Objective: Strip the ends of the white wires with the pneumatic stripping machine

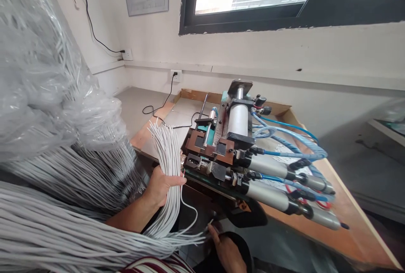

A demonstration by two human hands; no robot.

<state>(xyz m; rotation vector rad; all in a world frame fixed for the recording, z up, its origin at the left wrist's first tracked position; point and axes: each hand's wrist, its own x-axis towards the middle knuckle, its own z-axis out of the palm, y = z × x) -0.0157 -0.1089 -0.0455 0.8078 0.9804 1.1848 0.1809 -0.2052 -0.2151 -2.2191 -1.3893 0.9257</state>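
Observation:
My left hand [163, 184] is wrapped round a thick bundle of thin white cables [171, 150], held upright beside the left end of a pneumatic machine [218, 146]. The lower part of the bundle bends down toward my lap. One loose cable [193, 212] curves out from it on the right. Low in the view, below the machine's front edge, is my right hand [229, 252], close to the cable ends [193, 238] that lie across my lap. Its fingertips are blurred and partly hidden, so whether they pinch anything is unclear.
More grey cables [79, 231] spread over the left, beside cables wrapped in clear plastic [60, 91]. The machine has silver cylinders [268, 195] and blue air hoses [291, 152] on a wooden-edged table [357, 231]. A black cord [171, 93] runs to a wall socket.

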